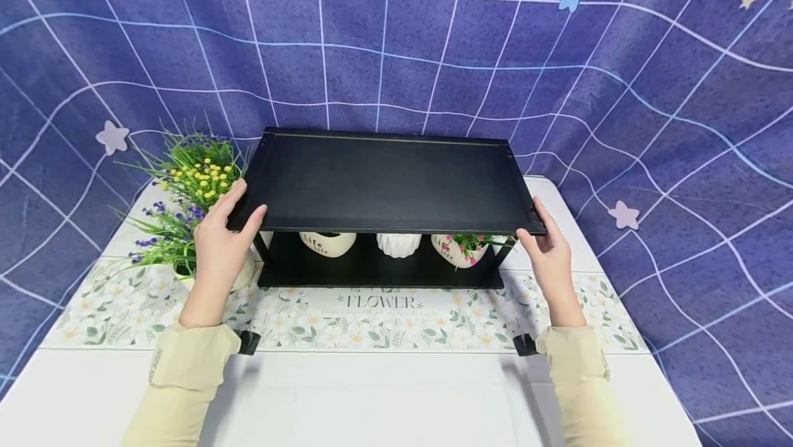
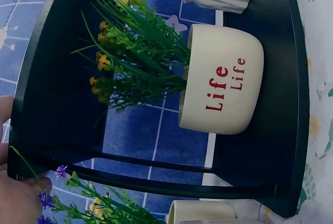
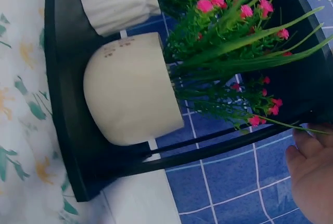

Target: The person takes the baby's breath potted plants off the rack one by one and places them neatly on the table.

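A black two-tier shelf [image 1: 390,182] stands on the table, its top board tilted toward the head camera. At its front left corner my left hand [image 1: 217,247] grips the top board, thumb on the front side and fingers along the end. My right hand [image 1: 550,257] holds the opposite corner likewise. On the lower board are a cream "Life" pot [image 2: 226,81] with yellow flowers, a white ribbed pot [image 1: 398,244] in the middle, and another cream pot [image 3: 130,91] with pink flowers [image 3: 213,0]. The top board hides most of these plants in the head view.
Left of the shelf, close to my left hand, stand potted plants with yellow flowers [image 1: 207,178] and purple flowers [image 1: 167,230]. A floral "FLOWER" runner [image 1: 384,330] crosses the white table [image 1: 372,399]. A blue gridded curtain [image 1: 384,40] hangs behind and at both sides.
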